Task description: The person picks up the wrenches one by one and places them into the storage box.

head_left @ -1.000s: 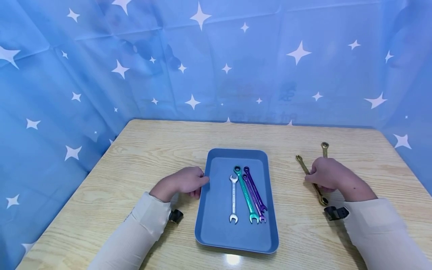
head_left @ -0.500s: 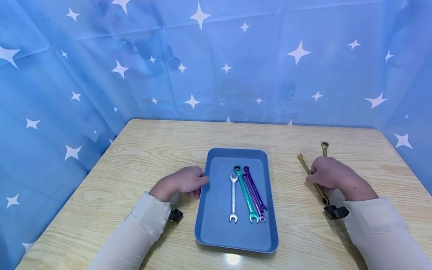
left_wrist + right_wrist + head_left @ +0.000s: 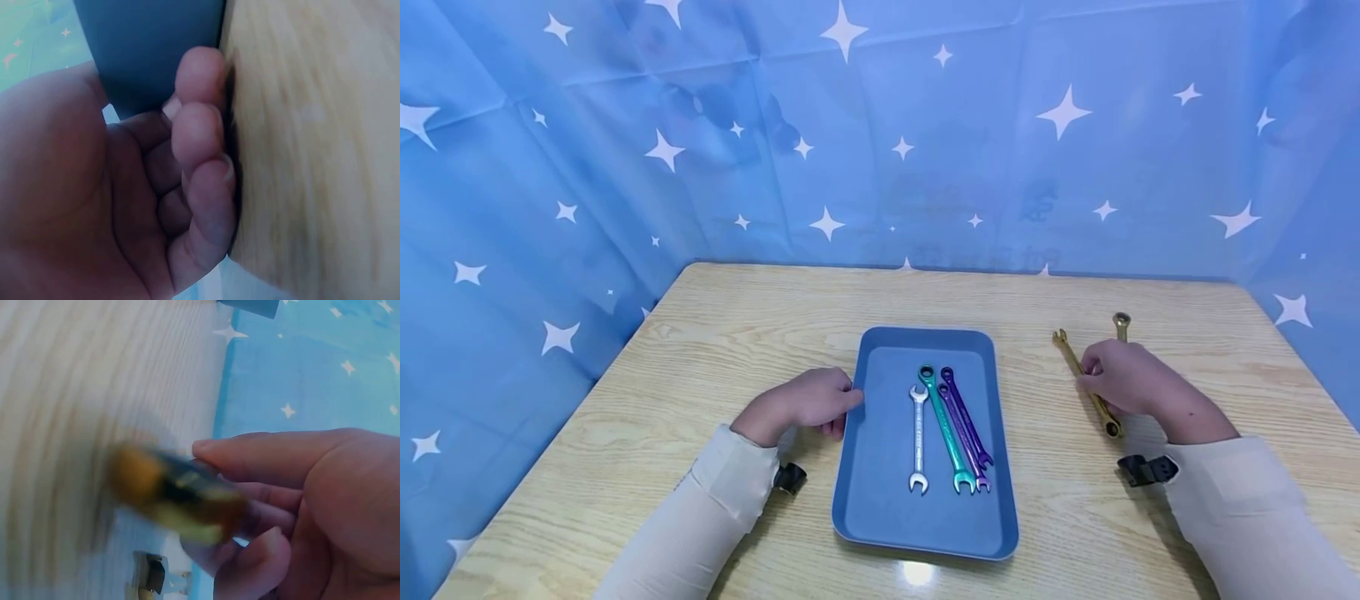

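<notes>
At the left side of a blue tray (image 3: 880,525), my left hand (image 3: 812,398) grips the rim between thumb and curled fingers. Inside the tray lie a silver open-end wrench (image 3: 919,442), a green combination wrench (image 3: 946,429) and two purple combination wrenches (image 3: 970,425). To the right of the tray, my right hand (image 3: 1127,379) pinches a gold combination wrench (image 3: 1069,353), whose ring end points toward me. That ring end (image 3: 140,478) looks blurred in the right wrist view. A second gold wrench (image 3: 1122,325) shows only its ring end beyond the right hand; the hand hides the rest.
All of this is on a light wood-grain table (image 3: 760,325). A blue cloth with white stars (image 3: 880,125) hangs behind and to the sides. A black strap-mounted camera sits at each wrist, the right one (image 3: 1146,471) close over the tabletop.
The gold wrench in my right hand has shifted slightly away from me, its ring end now farther back and a little left. The left hand and tray stay in place.
</notes>
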Tool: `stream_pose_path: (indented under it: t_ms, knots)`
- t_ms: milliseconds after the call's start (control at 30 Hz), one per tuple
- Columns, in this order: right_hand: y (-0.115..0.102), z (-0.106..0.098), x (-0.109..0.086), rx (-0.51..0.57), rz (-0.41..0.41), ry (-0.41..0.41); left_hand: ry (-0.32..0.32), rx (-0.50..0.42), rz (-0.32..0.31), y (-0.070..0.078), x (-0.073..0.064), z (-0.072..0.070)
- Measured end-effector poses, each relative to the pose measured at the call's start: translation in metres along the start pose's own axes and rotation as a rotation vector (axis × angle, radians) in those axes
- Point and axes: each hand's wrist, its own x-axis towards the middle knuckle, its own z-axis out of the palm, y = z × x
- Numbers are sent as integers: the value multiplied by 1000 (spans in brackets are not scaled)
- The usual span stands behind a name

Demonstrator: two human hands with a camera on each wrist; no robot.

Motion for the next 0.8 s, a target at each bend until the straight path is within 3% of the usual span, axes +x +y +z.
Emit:
stream_pose_path:
  t_ms: [133,500,800]
  knots:
    - [-3,0,3,55,-30,-17,2,6,-4,0,0,0]
    - [-13,-1,4,376,-55,-80,3,3,-7,-1,1,0]
    - [-25,0,-2,524,-158,-177,3,-2,0,-1,1,1]
